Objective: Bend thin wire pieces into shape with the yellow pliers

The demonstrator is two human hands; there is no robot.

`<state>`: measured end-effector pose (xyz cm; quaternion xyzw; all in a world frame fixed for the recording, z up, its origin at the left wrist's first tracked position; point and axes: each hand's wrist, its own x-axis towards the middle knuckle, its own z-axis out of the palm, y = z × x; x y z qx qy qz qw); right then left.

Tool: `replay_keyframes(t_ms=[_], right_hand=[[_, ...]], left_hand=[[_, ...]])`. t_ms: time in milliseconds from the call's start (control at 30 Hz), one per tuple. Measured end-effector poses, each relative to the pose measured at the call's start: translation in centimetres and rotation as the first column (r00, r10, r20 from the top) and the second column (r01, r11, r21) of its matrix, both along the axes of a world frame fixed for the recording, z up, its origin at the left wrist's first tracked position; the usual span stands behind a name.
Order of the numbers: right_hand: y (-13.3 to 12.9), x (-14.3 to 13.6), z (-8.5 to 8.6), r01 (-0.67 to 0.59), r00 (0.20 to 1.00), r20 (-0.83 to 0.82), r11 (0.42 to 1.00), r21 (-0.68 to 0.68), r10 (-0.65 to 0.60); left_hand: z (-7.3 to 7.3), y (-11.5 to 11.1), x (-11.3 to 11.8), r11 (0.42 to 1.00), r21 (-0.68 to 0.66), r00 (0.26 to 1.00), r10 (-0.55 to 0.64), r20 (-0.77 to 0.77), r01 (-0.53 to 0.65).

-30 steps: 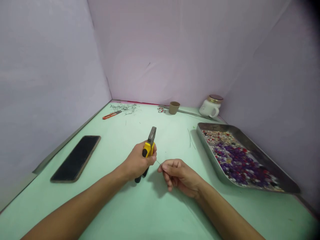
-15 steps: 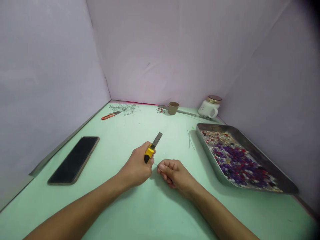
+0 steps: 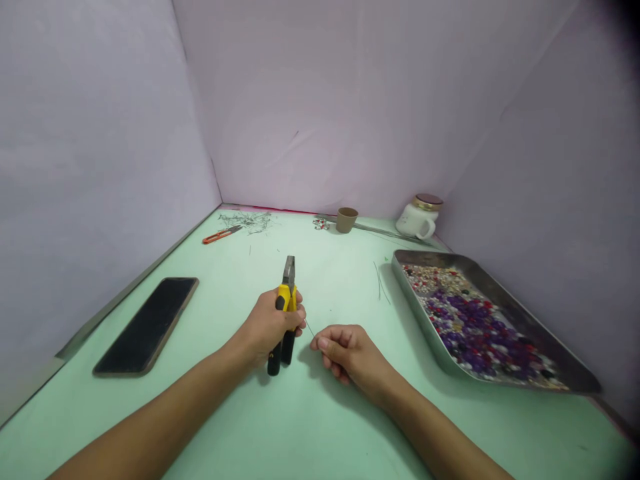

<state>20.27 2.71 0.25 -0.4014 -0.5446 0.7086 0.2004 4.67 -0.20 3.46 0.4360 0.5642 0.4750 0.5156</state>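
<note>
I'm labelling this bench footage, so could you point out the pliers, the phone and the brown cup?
Pliers [image 3: 285, 293]: head view, on the yellow section below the metal head.
Phone [image 3: 147, 327]: head view, mid-screen.
Brown cup [image 3: 345, 223]: head view, on its outer wall.

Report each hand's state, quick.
Left hand: closed around yellow-and-black, metal-headed pliers.
Right hand: closed, pinching a thin, dark wire that reaches toward the left hand.

pliers [image 3: 285, 293]: 1 | snips [image 3: 219, 236]: 1 | phone [image 3: 149, 327]: 1 | tray [image 3: 563, 363]: 1 | cup [image 3: 345, 221]: 1 | mug [image 3: 414, 221]: 1
</note>
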Motion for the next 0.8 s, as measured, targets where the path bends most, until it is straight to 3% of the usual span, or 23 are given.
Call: replay_keyframes(t_ms=[167,433,800], right_hand=[[-0.09,-0.1,-0.01,-0.019,1.0,-0.006,1.0,-0.002,0.019],[-0.34,0.23,0.36,-0.099,0.995,-0.026,0.995,0.029,0.099],[-0.13,0.19,-0.02,0.0,0.999,-0.05,1.0,0.008,0.0]], left_hand=[[-0.11,-0.1,0.15,0.999,0.034,0.999,0.014,0.037,-0.015],[-0.17,0.05,-0.11,0.993,0.083,0.995,0.089,-0.035,-0.086],[0.13,0.25,-0.31,0.971,0.133,0.965,0.217,-0.15,-0.197]])
